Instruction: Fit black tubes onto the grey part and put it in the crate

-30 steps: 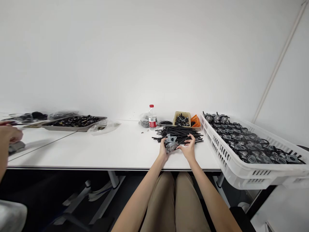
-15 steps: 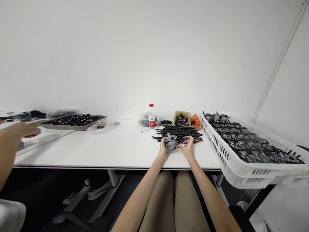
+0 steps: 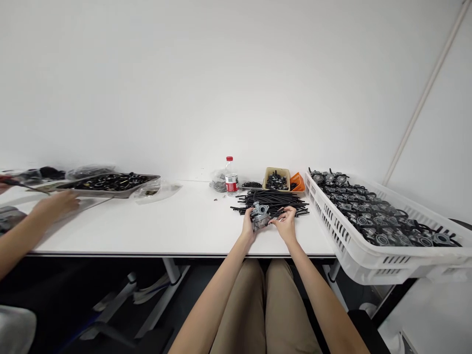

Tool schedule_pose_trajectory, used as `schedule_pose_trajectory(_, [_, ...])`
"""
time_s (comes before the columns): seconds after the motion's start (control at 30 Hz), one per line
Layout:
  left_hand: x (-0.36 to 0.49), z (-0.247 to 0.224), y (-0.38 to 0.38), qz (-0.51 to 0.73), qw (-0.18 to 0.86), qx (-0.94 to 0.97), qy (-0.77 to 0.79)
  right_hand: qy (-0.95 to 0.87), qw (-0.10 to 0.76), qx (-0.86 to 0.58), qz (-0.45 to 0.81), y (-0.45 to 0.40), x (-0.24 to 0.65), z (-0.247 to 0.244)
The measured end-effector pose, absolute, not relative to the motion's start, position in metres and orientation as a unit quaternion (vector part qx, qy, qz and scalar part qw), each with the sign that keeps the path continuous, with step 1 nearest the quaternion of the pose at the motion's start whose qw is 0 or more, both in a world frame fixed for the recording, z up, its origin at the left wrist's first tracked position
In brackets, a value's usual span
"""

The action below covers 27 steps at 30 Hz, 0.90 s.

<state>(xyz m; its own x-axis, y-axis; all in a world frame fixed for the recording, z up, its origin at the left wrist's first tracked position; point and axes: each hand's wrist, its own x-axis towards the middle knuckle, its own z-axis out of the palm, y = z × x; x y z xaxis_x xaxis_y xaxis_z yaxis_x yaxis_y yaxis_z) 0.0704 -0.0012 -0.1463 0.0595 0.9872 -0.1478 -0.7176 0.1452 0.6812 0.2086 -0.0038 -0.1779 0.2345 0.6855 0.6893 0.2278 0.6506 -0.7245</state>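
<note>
My left hand (image 3: 248,223) is closed around the left side of a grey metal carburetor (image 3: 260,216), held just above the white table near its front edge. On the other side, my right hand (image 3: 286,223) has thumb and fingertips pinched together at the carburetor's lower right. Whatever small part sits in that pinch is too small to make out. Directly behind both hands lies a pile of black rubber hoses (image 3: 276,200).
A white crate (image 3: 368,255) of carburetors stands at the right. Behind the hoses are a beige bin (image 3: 278,172), an orange basket (image 3: 298,182) and a red-capped bottle (image 3: 231,177). At left, a co-worker's hand (image 3: 61,204) is near a metal tray (image 3: 125,192) of black parts.
My two hands stay almost where they were around the carburetor. The co-worker's hand at left has moved rightward along the table, and a second hand with a thin tool has come into view.
</note>
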Motion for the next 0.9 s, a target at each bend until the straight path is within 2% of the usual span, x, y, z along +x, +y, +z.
schedule_pose_trajectory(0.6, [0.0712, -0.1483, 0.0011, 0.633, 0.67, 0.221, 0.319, -0.629, 0.639, -0.407, 0.174, -0.0041, 0.2103, -0.173])
schedule_pose_trajectory(0.9, [0.071, -0.1432, -0.0031, 0.628, 0.666, 0.224, 0.334, -0.634, 0.619, -0.402, 0.232, -0.003, 0.2107, -0.1731])
